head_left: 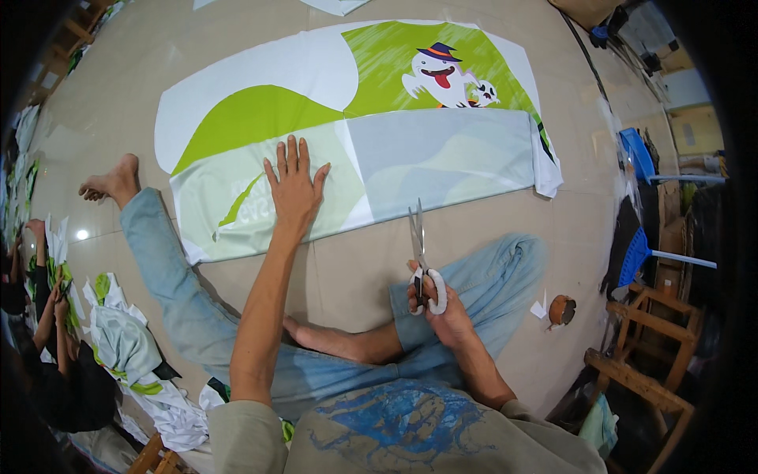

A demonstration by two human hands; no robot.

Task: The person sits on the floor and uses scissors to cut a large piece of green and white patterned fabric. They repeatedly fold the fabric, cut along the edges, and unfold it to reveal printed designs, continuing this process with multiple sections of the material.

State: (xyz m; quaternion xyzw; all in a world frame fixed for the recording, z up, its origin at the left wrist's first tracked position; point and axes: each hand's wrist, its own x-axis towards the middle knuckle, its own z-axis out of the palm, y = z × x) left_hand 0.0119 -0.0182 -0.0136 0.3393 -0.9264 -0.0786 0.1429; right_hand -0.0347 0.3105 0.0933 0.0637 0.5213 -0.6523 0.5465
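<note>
A long fabric piece (442, 162) lies on the floor in front of me, its near half folded over, showing a pale green and blue-grey underside. Its far half is green and white, printed with a ghost in a hat and a skull. My left hand (294, 186) lies palm down on the folded left part, fingers spread. A small tear-like opening there shows bright green. My right hand (433, 304) grips metal scissors (418, 241) with white wrapped handles, held below the fabric's near edge with the slightly parted blades pointing up toward it.
My jeans-clad legs (166, 276) surround the near floor. Fabric scraps (134, 347) lie at left beside another person (59, 379) in dark clothing. At right are blue dustpans (632, 257), wooden stools (655, 332) and a small round brown object (562, 310).
</note>
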